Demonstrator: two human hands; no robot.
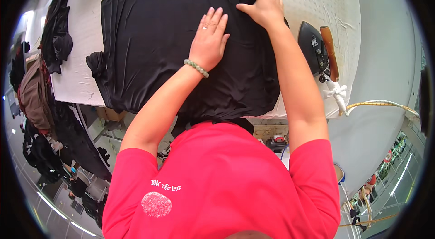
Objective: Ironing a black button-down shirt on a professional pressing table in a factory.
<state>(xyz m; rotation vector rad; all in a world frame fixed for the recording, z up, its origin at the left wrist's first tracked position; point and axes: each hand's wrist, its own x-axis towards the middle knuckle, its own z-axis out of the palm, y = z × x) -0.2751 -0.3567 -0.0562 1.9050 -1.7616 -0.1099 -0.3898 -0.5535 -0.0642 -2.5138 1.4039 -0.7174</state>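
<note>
A large black garment [149,35] lies spread over the pale padded table, with soft wrinkles and its near edge hanging toward me. My left hand [209,40] rests flat on the middle of the cloth, fingers stretched out; a ring and a green bead bracelet are on it. Farther right, my right hand [265,6] lies at the garment's right edge with the thumb spread away from the fingers. Its fingertips touch or nearly touch a folded part of the black cloth. What is under the garment is hidden.
An iron [311,46] with a wooden handle stands on the table to the right, its hose [385,103] running off right. Another dark garment [56,31] lies at the table's left edge. Piled clothes [38,98] hang beyond it. The covered table [79,71] ends close to me.
</note>
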